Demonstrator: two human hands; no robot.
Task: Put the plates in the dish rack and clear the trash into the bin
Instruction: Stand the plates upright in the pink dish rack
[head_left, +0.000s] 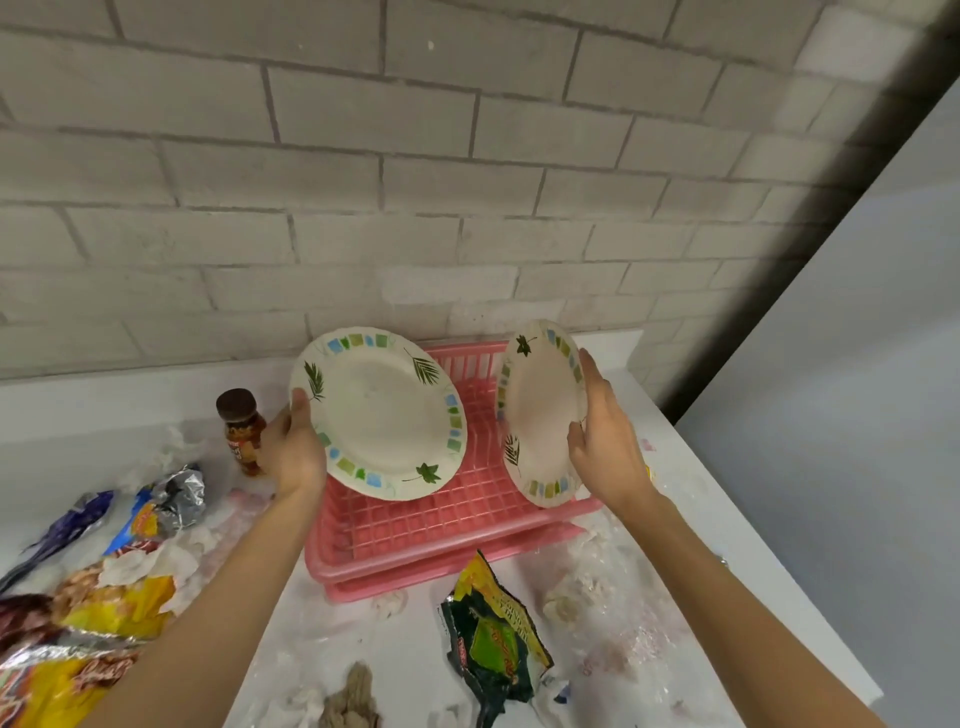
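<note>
The left plate (382, 415) is gripped at its rim by the left hand (293, 452), face tilted upward. The right plate (537, 415) is held nearly on edge by the right hand (602, 452). The dish rack (457, 514) lies just beneath both sets of fingers (300, 402), and the right plate is judged readier for slotting.

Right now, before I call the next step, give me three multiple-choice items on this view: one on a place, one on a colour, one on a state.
1. The brown-lidded jar stands: A) left of the dish rack; B) inside it; C) right of it.
2. The dish rack is: A) blue; B) pink; C) white.
3. The right plate is: A) lying flat in the rack; B) held tilted nearly on edge; C) broken in pieces.

1 A: the jar shows just beyond the left hand, which grips the left plate, left of the rack.
2 B: its grid and rim are pink.
3 B: the right hand grips its rim over the rack.
</note>
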